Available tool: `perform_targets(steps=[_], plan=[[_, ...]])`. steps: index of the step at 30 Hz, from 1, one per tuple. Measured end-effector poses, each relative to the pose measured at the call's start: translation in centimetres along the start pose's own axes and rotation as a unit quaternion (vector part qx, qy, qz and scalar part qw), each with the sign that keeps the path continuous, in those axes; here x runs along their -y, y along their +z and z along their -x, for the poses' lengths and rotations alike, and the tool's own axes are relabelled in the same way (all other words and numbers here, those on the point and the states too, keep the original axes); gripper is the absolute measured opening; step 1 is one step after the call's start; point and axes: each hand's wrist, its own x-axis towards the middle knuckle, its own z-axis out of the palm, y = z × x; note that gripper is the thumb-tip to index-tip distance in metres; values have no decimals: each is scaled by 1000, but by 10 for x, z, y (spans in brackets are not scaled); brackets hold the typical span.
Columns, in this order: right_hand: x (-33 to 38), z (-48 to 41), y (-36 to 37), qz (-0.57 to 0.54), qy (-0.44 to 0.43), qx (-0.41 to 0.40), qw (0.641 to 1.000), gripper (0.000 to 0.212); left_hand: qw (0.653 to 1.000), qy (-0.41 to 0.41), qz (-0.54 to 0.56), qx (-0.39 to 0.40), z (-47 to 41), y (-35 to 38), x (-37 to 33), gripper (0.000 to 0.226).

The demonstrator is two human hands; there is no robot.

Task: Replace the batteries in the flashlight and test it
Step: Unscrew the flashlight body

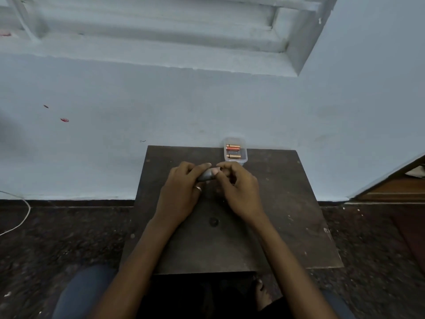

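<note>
A small grey flashlight (206,175) is held above the far half of a dark wooden table (287,215). My left hand (181,192) wraps around its body, and my right hand (239,187) pinches its right end with thumb and fingers. Most of the flashlight is hidden by my fingers. A clear plastic box (235,150) stands at the table's far edge, just beyond my right hand. Two copper-coloured batteries (233,151) lie side by side in it.
The table stands against a pale blue wall (161,111) under a window ledge. Dark speckled floor surrounds it, with a white cable (21,217) at the left and a wooden door frame (391,187) at the right. My knees and one foot (264,295) show below the table.
</note>
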Motion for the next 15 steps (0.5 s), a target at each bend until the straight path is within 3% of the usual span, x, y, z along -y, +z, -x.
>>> perform_targets(steps=[3, 7, 11, 15], plan=[[-9, 3, -8, -72, 49, -3, 996, 12, 999, -5, 38, -36, 0, -1, -8, 45], [-22, 11, -16, -169, 118, -1, 979, 19, 987, -61, 129, -71, 3, -8, -13, 47], [-25, 15, -18, -176, 137, 1, 975, 31, 947, -179, 269, -8, 5, -15, -16, 49], [-24, 11, -22, -141, 126, -4, 982, 32, 903, -218, 369, 19, 2, -23, -23, 41]])
